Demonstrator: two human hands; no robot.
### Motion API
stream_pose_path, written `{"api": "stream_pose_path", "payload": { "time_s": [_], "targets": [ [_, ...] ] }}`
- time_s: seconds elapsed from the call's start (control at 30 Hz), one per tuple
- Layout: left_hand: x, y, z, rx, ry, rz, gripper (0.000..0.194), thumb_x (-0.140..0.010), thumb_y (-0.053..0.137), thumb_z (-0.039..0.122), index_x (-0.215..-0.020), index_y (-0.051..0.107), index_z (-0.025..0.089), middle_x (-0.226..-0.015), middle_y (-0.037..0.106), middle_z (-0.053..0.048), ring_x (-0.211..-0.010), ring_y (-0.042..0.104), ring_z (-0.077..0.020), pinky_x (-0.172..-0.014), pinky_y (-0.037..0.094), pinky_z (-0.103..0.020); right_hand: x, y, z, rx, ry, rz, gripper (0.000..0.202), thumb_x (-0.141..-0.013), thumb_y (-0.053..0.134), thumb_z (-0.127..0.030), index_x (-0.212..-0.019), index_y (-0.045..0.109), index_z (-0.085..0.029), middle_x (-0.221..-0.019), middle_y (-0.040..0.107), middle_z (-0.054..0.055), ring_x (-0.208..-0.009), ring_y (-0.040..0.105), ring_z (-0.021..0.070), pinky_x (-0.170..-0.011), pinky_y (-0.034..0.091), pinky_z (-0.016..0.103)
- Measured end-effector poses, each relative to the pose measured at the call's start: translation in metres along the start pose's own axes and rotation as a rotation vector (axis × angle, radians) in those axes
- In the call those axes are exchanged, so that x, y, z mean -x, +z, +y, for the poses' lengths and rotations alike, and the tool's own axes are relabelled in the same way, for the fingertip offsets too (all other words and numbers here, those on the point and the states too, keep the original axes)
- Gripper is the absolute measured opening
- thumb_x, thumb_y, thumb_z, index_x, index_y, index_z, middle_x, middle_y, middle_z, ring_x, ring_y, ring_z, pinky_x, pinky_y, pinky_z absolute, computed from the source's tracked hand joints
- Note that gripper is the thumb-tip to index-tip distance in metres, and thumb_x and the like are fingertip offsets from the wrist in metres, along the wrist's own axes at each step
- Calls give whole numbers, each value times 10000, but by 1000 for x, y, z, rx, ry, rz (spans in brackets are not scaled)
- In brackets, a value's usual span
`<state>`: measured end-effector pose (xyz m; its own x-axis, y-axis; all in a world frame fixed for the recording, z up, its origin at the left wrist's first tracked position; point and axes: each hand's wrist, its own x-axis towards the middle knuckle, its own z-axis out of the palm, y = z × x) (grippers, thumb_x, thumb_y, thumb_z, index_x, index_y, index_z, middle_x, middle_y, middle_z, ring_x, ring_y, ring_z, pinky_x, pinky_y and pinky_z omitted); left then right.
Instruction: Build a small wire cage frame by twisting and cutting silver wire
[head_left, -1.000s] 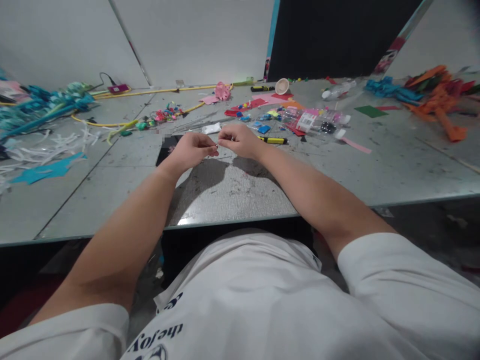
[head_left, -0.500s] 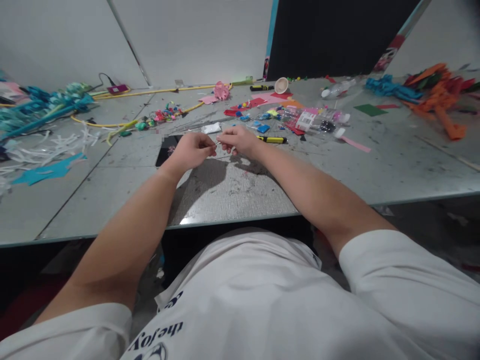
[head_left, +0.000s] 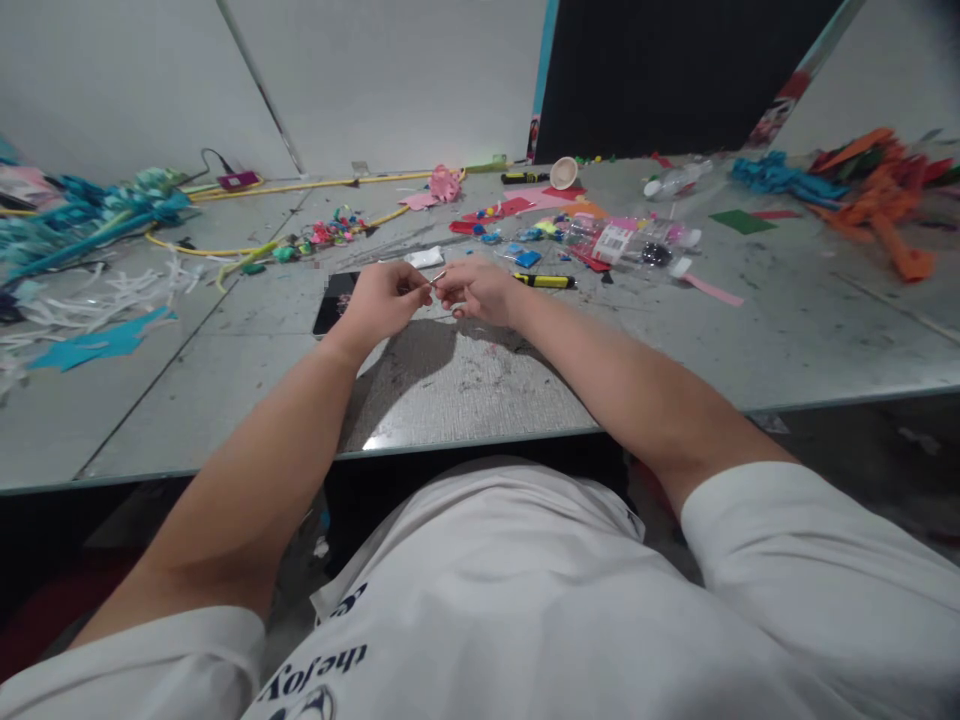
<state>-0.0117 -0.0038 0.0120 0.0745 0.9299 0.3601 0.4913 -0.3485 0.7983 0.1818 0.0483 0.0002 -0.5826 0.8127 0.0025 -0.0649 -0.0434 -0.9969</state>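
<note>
My left hand [head_left: 384, 298] and my right hand [head_left: 478, 290] meet fingertip to fingertip, just above the table. Between them is a tiny thin stick-like piece [head_left: 437, 278], too small to name. The right thumb and fingers pinch it. The left thumb and forefinger are pressed together at its other end; what they hold is mostly hidden. A dark phone [head_left: 330, 305] lies partly behind my left hand. Beyond my fingers lies a small white packet [head_left: 426, 258]. A yellow and black cutter knife [head_left: 547, 281] rests beside my right wrist.
Clear plastic bottles [head_left: 630, 243], a blue clay packet [head_left: 526, 257] and coloured scraps lie farther back on the grey table [head_left: 480, 385]. At left are white paper strips [head_left: 112, 295] and blue paper [head_left: 101, 340]. Orange crepe paper [head_left: 889, 205] lies at right.
Both hands stay in nearly the same place. The right fingers have shifted slightly around the thin piece, which now points more upward between the fingertips.
</note>
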Motion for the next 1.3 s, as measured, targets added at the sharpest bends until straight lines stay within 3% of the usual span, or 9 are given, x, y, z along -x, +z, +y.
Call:
{"api": "stream_pose_path", "payload": {
  "time_s": [0.17, 0.5, 0.6, 0.67, 0.77, 0.83, 0.93, 1.03, 1.3],
  "targets": [
    [-1, 1, 2, 65, -60, -18, 104, -796, 807, 133, -709, 786, 188, -655, 719, -44, -670, 578, -186, -661, 415, -311, -5, -2, 3, -37, -4, 10, 224, -693, 763, -104, -791, 600, -221, -668, 641, -19, -587, 596, 140, -487, 419, 229],
    [2, -2, 4, 319, -218, -158, 186, -939, 767, 167, -754, 742, 172, -695, 698, -25, -673, 620, -152, -693, 498, -304, 4, -9, -3, -21, -63, -36, 189, -703, 767, -103, -803, 648, -210, -693, 680, -28, -611, 606, 131, -510, 404, 217],
    [1, -5, 0, 354, -289, -206, 161, -1029, 760, 297, -984, 747, 143, -904, 740, -30, -780, 687, -166, -742, 594, -319, 5, -9, -4, -11, -77, -48, 157, -714, 777, -114, -794, 673, -201, -691, 672, -30, -626, 605, 125, -517, 403, 206],
    [0, -5, -4, 368, -335, -225, 263, -1064, 737, 380, -1188, 728, 147, -1117, 754, -69, -913, 735, -199, -805, 654, -372, 4, -9, -4, -8, -96, -37, 145, -723, 794, -137, -801, 688, -197, -714, 684, -27, -650, 616, 122, -532, 424, 202],
    [-2, -4, -7, 388, -373, -225, 315, -1074, 725, 382, -1301, 709, 163, -1260, 741, -106, -1031, 750, -231, -878, 672, -417, 2, -9, -3, 1, -147, 14, 128, -748, 793, -157, -832, 703, -193, -765, 710, -19, -678, 624, 113, -553, 449, 193],
    [-2, -3, -6, 403, -371, -211, 279, -1069, 732, 368, -1248, 717, 154, -1197, 749, -89, -979, 745, -213, -841, 666, -394, 0, -7, -2, 18, -184, 55, 97, -777, 770, -148, -824, 698, -191, -734, 692, -24, -656, 598, 104, -536, 424, 181],
    [-1, -2, -4, 429, -336, -176, 163, -1034, 770, 312, -993, 747, 156, -955, 746, -43, -781, 681, -155, -731, 600, -302, -3, -2, 1, 55, -231, 106, 98, -817, 733, -113, -799, 681, -194, -645, 631, -44, -600, 546, 99, -496, 374, 175],
    [-1, 1, -1, 467, -291, -131, 229, -970, 820, 249, -769, 732, 186, -777, 711, -30, -689, 628, -136, -700, 530, -276, -4, 4, 2, 81, -271, 142, 134, -851, 706, -82, -787, 668, -193, -617, 608, -56, -558, 510, 88, -479, 354, 176],
    [-2, 3, -4, 527, -251, -64, 166, -951, 820, 210, -811, 732, 202, -792, 709, -14, -734, 662, -144, -762, 544, -290, -2, 11, 0, 81, -340, 177, 179, -933, 691, -87, -791, 649, -187, -642, 620, -53, -552, 503, 86, -492, 368, 195]
  ]
}}
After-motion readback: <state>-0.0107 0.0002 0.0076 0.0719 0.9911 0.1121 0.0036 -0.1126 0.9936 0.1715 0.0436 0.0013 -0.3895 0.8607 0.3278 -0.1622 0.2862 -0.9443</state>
